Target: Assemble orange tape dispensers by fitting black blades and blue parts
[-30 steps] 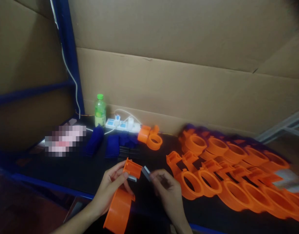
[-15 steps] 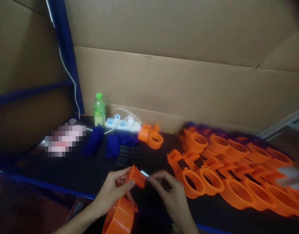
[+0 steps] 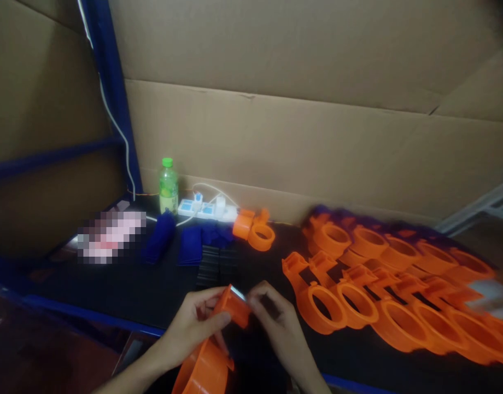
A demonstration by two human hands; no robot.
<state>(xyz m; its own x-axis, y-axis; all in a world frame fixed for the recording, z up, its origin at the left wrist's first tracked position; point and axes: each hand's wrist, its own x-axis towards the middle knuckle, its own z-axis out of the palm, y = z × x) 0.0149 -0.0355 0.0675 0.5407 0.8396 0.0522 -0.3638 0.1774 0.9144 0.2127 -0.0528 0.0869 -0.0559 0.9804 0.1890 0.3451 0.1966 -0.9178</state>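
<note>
My left hand (image 3: 194,325) grips an orange plastic part (image 3: 212,350) made of a wide ring and a boxy neck, holding it by the neck near the front edge of the black table (image 3: 124,290). My right hand (image 3: 276,323) is closed on a small dark piece with a bright edge (image 3: 237,293), which it presses into the end of that neck. Both hands touch the part.
Several more orange ring parts (image 3: 391,284) lie in rows at the right. Two orange parts (image 3: 253,230), blue blocks (image 3: 181,241), black blocks (image 3: 216,262), a white power strip (image 3: 204,209) and a green-capped bottle (image 3: 168,186) stand at the back. Cardboard walls surround the table.
My right hand has brought the small dark piece from a gap beside the neck right up against its end. The orange part has sunk slightly lower in the picture.
</note>
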